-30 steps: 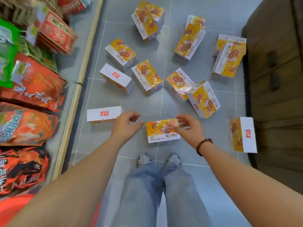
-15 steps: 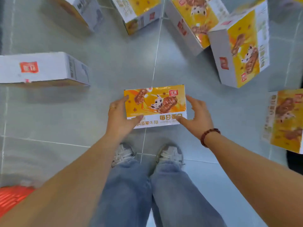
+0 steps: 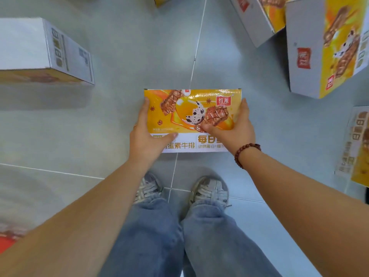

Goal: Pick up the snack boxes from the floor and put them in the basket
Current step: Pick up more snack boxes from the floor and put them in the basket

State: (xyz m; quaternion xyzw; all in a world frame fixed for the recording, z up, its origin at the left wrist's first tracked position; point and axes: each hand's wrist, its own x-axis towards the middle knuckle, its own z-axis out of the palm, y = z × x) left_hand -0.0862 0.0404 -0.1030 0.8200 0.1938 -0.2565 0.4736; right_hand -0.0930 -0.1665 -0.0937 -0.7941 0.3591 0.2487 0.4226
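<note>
A yellow and white snack box [image 3: 189, 108] lies flat on the grey tiled floor just ahead of my shoes. My left hand [image 3: 146, 136] grips its left end, thumb across the white strip. My right hand [image 3: 235, 128] clasps its right end, thumb on the printed top; a brown bead bracelet circles that wrist. Other snack boxes lie around: a white-sided one [image 3: 40, 50] at the left, a tall one [image 3: 323, 47] at the upper right, another [image 3: 257, 17] beside it, one [image 3: 357, 144] at the right edge. A red patch [image 3: 8, 242] at the lower left may be the basket.
My two shoes [image 3: 179, 190] and jeans legs stand right below the held box. Bare grey tiles [image 3: 119, 56] stretch between the left box and the right cluster. Part of a further box [image 3: 159, 0] shows at the top edge.
The view has dropped closer to the floor. Both hands went from reaching toward the box to closing on its two ends; my right thumb now rests on its top.
</note>
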